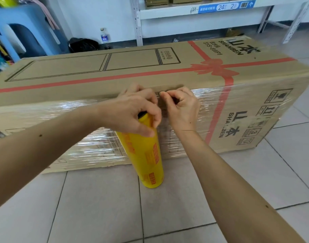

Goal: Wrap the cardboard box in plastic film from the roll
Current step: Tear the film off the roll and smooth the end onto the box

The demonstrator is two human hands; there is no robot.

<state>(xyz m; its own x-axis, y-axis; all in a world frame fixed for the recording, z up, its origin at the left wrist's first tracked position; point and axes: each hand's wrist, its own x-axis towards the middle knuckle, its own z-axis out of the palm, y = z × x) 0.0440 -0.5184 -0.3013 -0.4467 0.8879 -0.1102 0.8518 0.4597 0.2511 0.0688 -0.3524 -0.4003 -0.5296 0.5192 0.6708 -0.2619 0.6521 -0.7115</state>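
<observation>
Tiled floor [101, 207]: pale, dark grout lines.
Roll [146, 155]: yellow, orange print, upright with its foot on the floor, just in front of the box.
Left hand [132, 114]: fingers curled round the roll's top end, gripping it.
Right hand [182, 106]: beside the left, thumb and forefinger pinching the plastic film [194, 130] at the box's upper front edge.
Cardboard box [97, 71]: long, lying on the floor, red ribbon print; film covers its front face.
Behind: blue plastic stool [11, 20], black bag [83, 44], water bottle [104, 35], white metal shelving [185, 14].
</observation>
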